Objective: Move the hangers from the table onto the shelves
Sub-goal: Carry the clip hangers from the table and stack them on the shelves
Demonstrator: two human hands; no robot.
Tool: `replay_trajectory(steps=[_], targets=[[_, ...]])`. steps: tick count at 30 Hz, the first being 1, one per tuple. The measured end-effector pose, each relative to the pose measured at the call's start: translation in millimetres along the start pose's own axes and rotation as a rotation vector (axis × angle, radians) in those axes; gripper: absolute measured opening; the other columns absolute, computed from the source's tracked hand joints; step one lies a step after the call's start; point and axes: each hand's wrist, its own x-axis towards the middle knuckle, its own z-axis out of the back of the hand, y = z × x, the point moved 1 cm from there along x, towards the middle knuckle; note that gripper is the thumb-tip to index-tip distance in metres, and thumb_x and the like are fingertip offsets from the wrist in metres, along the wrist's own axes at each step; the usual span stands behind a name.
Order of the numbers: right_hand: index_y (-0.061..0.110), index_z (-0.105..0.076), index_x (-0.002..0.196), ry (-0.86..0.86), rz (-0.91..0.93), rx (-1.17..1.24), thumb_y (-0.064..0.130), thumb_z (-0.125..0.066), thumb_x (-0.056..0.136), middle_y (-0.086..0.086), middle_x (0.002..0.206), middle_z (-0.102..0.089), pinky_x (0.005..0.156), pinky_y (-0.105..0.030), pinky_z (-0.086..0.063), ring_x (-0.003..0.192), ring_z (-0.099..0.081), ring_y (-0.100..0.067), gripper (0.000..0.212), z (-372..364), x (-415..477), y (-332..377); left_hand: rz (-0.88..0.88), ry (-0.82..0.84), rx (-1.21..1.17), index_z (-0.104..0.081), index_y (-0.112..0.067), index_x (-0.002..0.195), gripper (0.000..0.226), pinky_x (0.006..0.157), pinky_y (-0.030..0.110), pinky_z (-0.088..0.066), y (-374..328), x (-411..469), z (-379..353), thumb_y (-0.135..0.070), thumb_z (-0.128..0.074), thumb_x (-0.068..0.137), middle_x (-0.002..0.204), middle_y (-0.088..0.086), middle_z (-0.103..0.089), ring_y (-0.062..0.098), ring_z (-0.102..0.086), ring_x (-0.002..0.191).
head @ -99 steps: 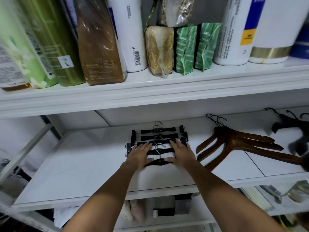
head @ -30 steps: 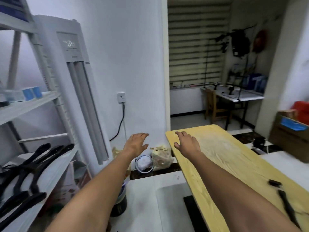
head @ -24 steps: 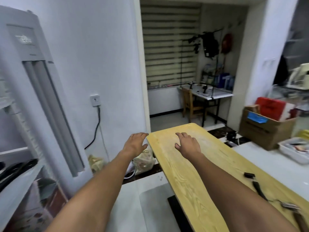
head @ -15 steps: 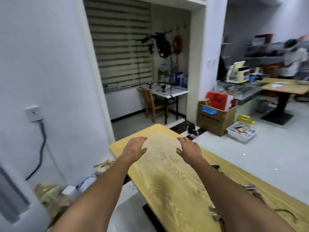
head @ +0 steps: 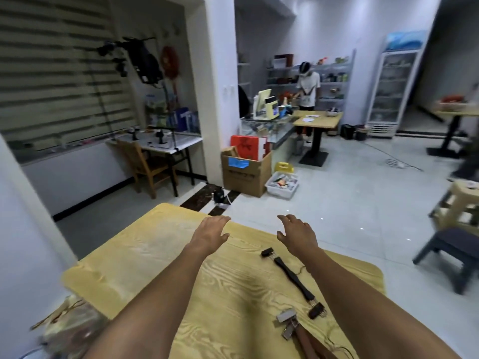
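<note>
Two empty hands — left hand, right hand — above table

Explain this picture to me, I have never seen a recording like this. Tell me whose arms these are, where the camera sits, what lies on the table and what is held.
There is no machine here. The arms belong to a person wearing a wide-angle camera on the head, so you look forward and down along their own arms. The left hand and the right hand reach out over a yellow wooden table, fingers relaxed, holding nothing. Near the right arm lies a black clip hanger. Closer to the camera is a brown hanger with metal clips, partly hidden by that arm. These are hangers meant for the shelves, and neither is picked up yet.
</note>
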Motion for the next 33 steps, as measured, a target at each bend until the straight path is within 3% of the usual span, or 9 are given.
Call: replay_trajectory(steps=[15,25,33], targets=[[0.020,-0.030,0.149,0.036,-0.295,-0.026,0.029,-0.042,0.100,-0.003,0.148,-0.038,0.100,-0.033,-0.038,0.123,-0.050,-0.024,0.051,-29,-11,-103,-0.292,0.153,-0.056,-0.032,-0.022,0.145,0.052,0.116,0.029,-0.020,-67,104,-85,-0.028,-0.050,0.096,0.150,-0.004,-0.036,0.017,-0.030,0.138],[0.022,-0.030,0.148,0.094,-0.303,-0.039,0.031,-0.043,0.099,0.000,0.148,-0.039,0.101,-0.031,-0.037,0.124,-0.050,-0.022,0.051,-71,13,-148,-0.362,0.322,-0.081,-0.030,-0.023,0.146,0.053,0.114,0.026,-0.021,-98,147,-172,-0.024,-0.048,0.096,0.152,-0.007,-0.030,0.018,-0.026,0.140],[0.020,-0.031,0.148,0.123,-0.306,-0.001,0.029,-0.043,0.099,-0.001,0.148,-0.039,0.104,-0.032,-0.034,0.126,-0.047,-0.024,0.051,-108,36,-181,-0.414,0.497,-0.007,-0.027,-0.019,0.147,0.056,0.114,0.029,-0.025,-114,182,-247,-0.022,-0.050,0.096,0.152,-0.001,-0.032,0.020,-0.032,0.138]])
